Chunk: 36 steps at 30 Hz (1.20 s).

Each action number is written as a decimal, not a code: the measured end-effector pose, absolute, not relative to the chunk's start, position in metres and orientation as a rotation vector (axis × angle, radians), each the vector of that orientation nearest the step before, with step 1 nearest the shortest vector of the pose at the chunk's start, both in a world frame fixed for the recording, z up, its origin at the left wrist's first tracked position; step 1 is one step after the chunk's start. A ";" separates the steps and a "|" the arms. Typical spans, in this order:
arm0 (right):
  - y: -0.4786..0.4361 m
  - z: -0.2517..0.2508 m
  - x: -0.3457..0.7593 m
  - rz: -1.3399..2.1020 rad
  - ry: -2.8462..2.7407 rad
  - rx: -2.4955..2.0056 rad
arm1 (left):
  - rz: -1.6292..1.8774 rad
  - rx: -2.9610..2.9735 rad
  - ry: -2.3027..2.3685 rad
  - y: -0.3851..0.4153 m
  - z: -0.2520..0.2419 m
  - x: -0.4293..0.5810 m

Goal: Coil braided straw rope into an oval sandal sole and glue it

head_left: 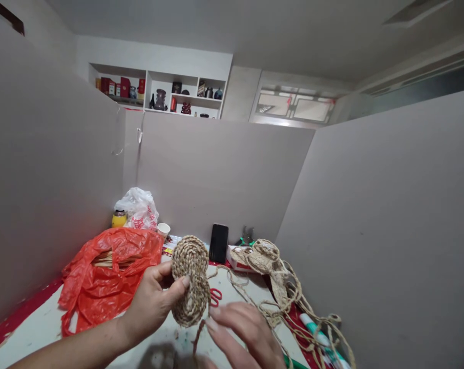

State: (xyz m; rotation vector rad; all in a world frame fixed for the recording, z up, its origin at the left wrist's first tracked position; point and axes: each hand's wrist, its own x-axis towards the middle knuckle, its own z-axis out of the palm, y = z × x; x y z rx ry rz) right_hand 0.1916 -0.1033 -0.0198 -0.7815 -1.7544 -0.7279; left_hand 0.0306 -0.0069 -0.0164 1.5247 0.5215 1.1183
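Note:
My left hand [155,292] grips a woven sole-shaped piece of coiled straw-coloured rope [190,282], the thumb pressed on its front face and the fingers behind. It is held upright above the table. At its lower right edge is my right hand [243,333], slightly blurred, fingers stretched out and apart from the thumb. A short brown strand [196,339] hangs below the piece, close to the right fingertips; whether they touch it is unclear. Behind the right hand lie scissors with red handles [215,296], partly covered.
An orange-red plastic bag [109,277] with flat tan items sits left. Behind it are a white bag [138,205], a yellow jar [119,219] and a paper cup [163,229]. A black phone [218,243] leans centrally. Loose rope [293,287] tangles right. Grey partitions [216,174] enclose the table.

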 end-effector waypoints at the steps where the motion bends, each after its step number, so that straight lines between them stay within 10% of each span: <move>1: -0.105 -0.019 0.192 -0.655 -1.663 -0.788 | 1.106 1.507 0.510 -0.007 -0.015 0.030; 10: -0.090 -0.005 0.193 0.951 -1.320 -1.012 | 0.916 1.569 0.363 -0.021 -0.010 0.028; 36: -0.096 -0.016 0.176 0.952 -1.070 -1.055 | 0.814 1.529 0.435 -0.025 -0.006 0.026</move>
